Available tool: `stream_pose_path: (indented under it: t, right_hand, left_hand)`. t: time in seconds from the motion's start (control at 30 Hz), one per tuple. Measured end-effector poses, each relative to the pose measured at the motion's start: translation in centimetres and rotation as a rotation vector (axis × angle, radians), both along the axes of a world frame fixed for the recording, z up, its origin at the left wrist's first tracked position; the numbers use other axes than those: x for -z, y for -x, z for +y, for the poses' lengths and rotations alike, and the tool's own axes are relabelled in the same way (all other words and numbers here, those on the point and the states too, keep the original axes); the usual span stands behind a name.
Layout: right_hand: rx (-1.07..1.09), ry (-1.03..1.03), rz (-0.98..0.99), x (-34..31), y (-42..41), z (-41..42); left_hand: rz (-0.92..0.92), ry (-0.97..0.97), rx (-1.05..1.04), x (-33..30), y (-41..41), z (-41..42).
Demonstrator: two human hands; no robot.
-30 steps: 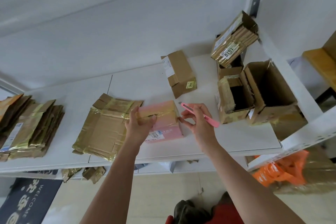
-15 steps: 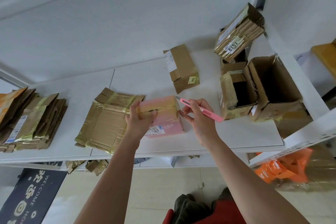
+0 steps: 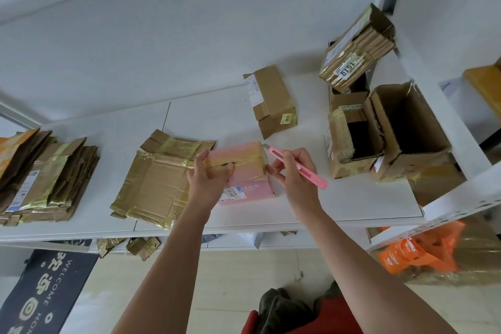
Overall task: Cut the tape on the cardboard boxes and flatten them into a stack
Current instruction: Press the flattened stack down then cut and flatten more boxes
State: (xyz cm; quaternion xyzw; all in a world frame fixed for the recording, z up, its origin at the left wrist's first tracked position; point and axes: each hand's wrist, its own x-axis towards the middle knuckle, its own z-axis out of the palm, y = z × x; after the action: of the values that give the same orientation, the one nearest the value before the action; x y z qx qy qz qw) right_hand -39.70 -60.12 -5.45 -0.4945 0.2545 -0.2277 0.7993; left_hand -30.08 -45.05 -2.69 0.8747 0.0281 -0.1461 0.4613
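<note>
Right hand [image 3: 294,175] grips pink cutter [image 3: 298,168], blade up-left; left hand [image 3: 208,179] holds pink box [image 3: 244,168].

- Pink box [image 3: 245,171], taped shut, sits on the white shelf [image 3: 339,198].
- Flattened taped cardboard [image 3: 157,179] lies just left.
- Pink utility knife [image 3: 298,168] angles beside it.

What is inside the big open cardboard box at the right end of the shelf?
The big open box lies on its side on the white shelf, mouth towards the camera. Only bare brown walls show inside; the deep end is dark, so anything there cannot be seen.
</note>
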Motion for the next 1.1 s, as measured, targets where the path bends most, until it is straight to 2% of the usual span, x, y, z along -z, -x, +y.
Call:
stream_pose_path:
  t: [0.43, 1.1]
  right_hand:
    - [0.016, 0.018, 0.013, 0.0, -0.5, 0.0]
    - [-0.098, 0.087, 0.003, 0.0, 1.1, -0.4]
  left_hand:
    - [0.012, -0.063, 0.013, -0.6, 0.3, 0.2]
    - [-0.007, -0.123, 0.011, -0.4, 0.4, 0.0]
